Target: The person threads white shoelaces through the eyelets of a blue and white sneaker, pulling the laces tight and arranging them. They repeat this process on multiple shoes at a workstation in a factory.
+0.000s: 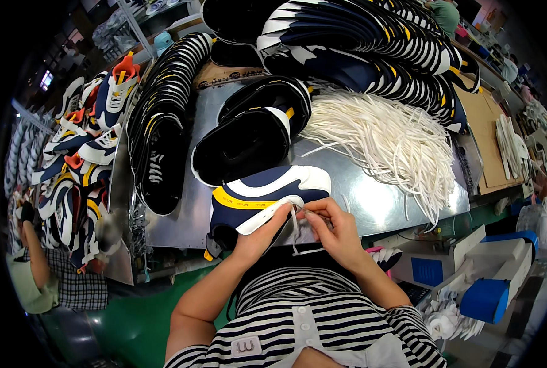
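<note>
Left hand (260, 240), curled, clasps the navy-and-white shoe upper (231, 214); right hand (337, 234), fingertips together, pinches a white lace (296, 229).

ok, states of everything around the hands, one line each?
Left hand: closed on the held upper.
Right hand: thumb and fingers pinched on the white lace.
Held upper: tilted on its side; threading partly hidden.
White lace: loose length dangling between the hands.
Two uppers behind: openings up, black insides showing.
Left row of uppers: nested.
Lace pile: loose, strands fanned.
</note>
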{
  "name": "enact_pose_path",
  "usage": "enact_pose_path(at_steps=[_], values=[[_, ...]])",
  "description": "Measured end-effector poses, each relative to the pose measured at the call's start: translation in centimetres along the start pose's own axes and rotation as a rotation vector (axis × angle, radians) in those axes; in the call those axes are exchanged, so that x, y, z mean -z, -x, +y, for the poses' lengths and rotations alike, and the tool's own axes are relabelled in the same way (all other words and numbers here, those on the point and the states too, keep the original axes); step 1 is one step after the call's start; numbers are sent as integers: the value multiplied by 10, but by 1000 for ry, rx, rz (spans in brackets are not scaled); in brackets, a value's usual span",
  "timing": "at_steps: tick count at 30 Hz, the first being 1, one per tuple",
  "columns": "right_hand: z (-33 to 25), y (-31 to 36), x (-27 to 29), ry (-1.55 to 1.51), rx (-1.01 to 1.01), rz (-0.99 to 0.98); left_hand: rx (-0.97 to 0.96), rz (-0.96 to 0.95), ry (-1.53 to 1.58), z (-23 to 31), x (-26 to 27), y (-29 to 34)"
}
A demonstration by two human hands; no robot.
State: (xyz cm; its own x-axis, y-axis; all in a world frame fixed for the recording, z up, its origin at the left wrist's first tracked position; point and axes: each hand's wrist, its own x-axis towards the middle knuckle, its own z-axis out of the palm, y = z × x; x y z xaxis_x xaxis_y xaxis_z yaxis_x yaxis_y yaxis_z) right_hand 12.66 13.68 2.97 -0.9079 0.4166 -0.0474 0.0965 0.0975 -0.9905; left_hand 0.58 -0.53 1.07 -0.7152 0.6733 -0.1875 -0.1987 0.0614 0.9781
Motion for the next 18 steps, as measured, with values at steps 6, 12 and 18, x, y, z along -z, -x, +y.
enact_pose_path(at_steps=[6, 12, 18], values=[[18, -11, 9, 124, 196, -2, -103, -39, -137, 2, -3, -3], [10, -24, 2, 446, 89, -32, -656, -57, -1068, 24, -12, 15], [-7, -30, 9, 623, 135, -153, 16, -11, -162, -29, 12, 7]])
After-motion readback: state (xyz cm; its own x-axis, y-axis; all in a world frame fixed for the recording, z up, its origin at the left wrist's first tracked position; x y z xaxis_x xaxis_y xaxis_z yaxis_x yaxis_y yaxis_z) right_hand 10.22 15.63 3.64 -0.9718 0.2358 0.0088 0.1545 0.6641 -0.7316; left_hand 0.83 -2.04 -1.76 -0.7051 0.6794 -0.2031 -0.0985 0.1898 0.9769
